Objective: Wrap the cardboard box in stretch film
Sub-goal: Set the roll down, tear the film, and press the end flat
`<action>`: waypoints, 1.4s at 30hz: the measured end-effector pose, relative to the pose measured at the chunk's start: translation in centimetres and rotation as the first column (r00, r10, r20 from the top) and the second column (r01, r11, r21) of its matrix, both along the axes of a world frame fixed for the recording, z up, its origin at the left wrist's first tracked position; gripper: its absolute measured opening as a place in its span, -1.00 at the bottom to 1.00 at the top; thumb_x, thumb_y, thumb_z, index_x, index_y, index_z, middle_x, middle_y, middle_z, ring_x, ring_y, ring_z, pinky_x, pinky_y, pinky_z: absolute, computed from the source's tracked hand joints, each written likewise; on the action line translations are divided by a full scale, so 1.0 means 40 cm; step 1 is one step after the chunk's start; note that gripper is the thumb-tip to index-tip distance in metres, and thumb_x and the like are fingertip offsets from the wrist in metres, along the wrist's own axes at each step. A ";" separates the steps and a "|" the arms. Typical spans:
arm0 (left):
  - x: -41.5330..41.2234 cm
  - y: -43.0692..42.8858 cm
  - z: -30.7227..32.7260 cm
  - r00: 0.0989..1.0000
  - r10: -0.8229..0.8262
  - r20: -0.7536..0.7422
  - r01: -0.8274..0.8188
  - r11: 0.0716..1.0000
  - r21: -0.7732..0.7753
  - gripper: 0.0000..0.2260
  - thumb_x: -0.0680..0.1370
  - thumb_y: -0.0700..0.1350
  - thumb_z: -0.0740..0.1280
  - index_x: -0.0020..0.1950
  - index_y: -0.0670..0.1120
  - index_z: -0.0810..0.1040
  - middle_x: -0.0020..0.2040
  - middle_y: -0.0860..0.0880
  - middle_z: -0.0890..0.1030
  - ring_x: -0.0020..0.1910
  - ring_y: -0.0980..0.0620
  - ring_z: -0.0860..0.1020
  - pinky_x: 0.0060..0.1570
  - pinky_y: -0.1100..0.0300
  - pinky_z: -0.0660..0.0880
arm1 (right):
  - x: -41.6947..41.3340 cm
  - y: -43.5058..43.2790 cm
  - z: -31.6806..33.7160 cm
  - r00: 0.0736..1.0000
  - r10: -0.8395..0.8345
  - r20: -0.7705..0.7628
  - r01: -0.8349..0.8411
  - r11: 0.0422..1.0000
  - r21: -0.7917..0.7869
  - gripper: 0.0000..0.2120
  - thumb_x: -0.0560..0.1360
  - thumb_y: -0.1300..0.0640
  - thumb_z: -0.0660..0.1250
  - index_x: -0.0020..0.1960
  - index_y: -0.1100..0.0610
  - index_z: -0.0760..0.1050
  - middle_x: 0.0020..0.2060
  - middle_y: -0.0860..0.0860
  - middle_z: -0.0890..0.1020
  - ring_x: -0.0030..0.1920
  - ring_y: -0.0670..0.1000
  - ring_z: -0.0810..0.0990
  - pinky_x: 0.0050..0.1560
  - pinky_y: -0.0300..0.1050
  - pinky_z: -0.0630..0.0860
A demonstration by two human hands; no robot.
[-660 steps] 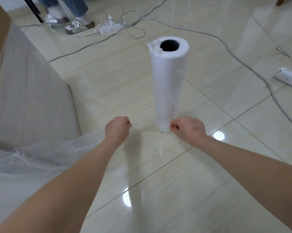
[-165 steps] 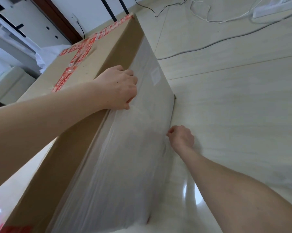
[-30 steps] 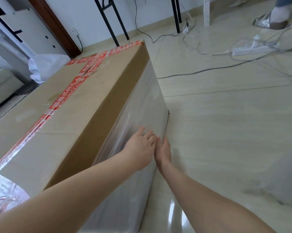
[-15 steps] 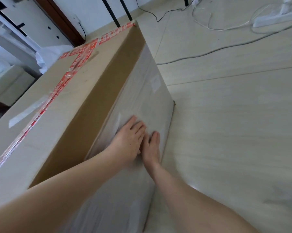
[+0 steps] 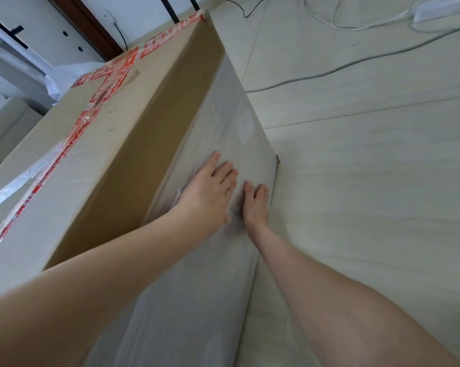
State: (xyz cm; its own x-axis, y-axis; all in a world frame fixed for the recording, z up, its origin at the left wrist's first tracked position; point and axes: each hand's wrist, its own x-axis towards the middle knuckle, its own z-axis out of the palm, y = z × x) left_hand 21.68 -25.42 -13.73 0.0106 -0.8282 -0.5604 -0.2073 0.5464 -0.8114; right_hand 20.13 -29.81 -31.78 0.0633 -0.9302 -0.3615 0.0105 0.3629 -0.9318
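A large cardboard box with red tape along its top fills the left of the view. Cloudy stretch film covers the lower part of its right side; a bare brown band runs above it. My left hand lies flat on the film with fingers spread. My right hand presses flat on the film just beside it, nearer the floor. Neither hand holds anything. The film roll is out of view.
Glossy tiled floor stretches to the right. A grey cable crosses it, and a white power strip with thin cords lies at the top right. White furniture and a brown door frame stand behind the box.
Both flat hands have slid a little further along the filmed side of the box, away from me. The view has tipped down slightly.
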 end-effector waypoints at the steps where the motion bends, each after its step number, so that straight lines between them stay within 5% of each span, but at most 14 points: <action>1: 0.002 -0.003 -0.003 1.000 -0.007 0.000 0.007 1.000 0.003 -0.32 0.62 0.24 -0.16 0.54 -0.20 -0.23 0.56 -0.17 -0.21 0.54 -0.17 -0.23 0.41 -0.24 -0.31 | 0.004 -0.010 -0.006 1.000 -0.010 0.013 0.010 1.000 0.002 -0.38 0.64 -0.11 -0.01 0.49 0.35 0.12 0.50 0.22 0.14 0.51 0.11 0.11 0.50 -0.02 0.02; 6: 0.001 -0.007 -0.001 0.999 -0.018 -0.031 0.018 1.000 -0.007 -0.34 0.63 0.21 -0.15 0.55 -0.21 -0.18 0.57 -0.17 -0.16 0.54 -0.19 -0.19 0.42 -0.24 -0.29 | -0.006 -0.036 -0.013 0.998 -0.014 0.064 0.010 0.998 0.063 -0.41 0.64 -0.11 -0.01 0.47 0.33 0.18 0.46 0.24 0.22 0.48 0.13 0.17 0.49 0.03 0.06; 11: -0.033 -0.020 0.042 0.878 0.010 -0.478 -0.044 0.997 -0.060 -0.57 0.65 -0.12 0.01 0.52 -0.16 0.16 0.54 -0.12 0.14 0.53 -0.10 0.07 0.49 0.02 0.01 | -0.059 -0.047 -0.017 0.983 -0.159 0.089 0.150 0.984 0.101 -0.37 0.63 -0.14 0.01 0.54 0.24 0.04 0.52 0.20 0.10 0.52 0.11 0.08 0.49 -0.08 0.03; 13: -0.052 -0.028 0.062 0.847 -0.003 -0.532 -0.041 0.997 -0.069 -0.58 0.64 -0.17 0.01 0.52 -0.15 0.17 0.55 -0.10 0.13 0.54 -0.06 0.06 0.49 0.08 0.02 | -0.068 -0.031 -0.005 0.985 -0.163 0.053 0.159 0.985 0.070 -0.36 0.63 -0.14 0.00 0.55 0.25 0.00 0.53 0.19 0.06 0.53 0.08 0.04 0.47 -0.12 0.01; 24: -0.039 0.122 -0.002 0.975 0.062 -0.213 -0.038 0.992 0.118 -0.44 0.66 0.05 -0.08 0.56 -0.18 -0.19 0.58 -0.14 -0.14 0.55 -0.13 -0.22 0.39 -0.23 -0.35 | -0.023 0.188 0.022 0.993 -0.114 -0.018 0.114 0.993 -0.004 -0.44 0.65 0.02 0.06 0.54 0.26 0.02 0.54 0.16 0.07 0.54 0.05 0.05 0.50 -0.17 -0.01; 31: 0.000 0.112 -0.017 0.997 0.051 -0.054 -0.043 0.988 0.149 -0.42 0.67 0.11 -0.09 0.56 -0.20 -0.17 0.58 -0.14 -0.14 0.55 -0.16 -0.19 0.41 -0.21 -0.33 | 0.028 0.211 0.038 0.999 0.001 0.046 0.000 0.999 -0.034 -0.46 0.66 0.04 0.01 0.55 0.23 -0.03 0.55 0.09 -0.04 0.55 -0.03 -0.07 0.47 -0.25 -0.12; 42: -0.003 0.015 0.026 1.000 0.024 -0.015 -0.023 0.999 0.049 -0.34 0.62 0.25 -0.12 0.57 -0.14 -0.16 0.57 -0.13 -0.18 0.55 -0.15 -0.20 0.41 -0.22 -0.31 | 0.003 0.037 -0.007 0.998 -0.006 0.055 0.004 1.000 0.024 -0.40 0.65 -0.08 -0.02 0.54 0.26 -0.03 0.55 0.12 0.02 0.55 0.02 -0.07 0.51 -0.16 -0.16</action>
State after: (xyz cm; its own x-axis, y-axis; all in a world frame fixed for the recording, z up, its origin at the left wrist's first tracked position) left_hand 21.57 -24.82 -12.69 0.0207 -0.7995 -0.6003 -0.2324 0.5801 -0.7807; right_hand 20.24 -28.33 -32.07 0.0790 -0.9217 -0.3798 0.0636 0.3849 -0.9208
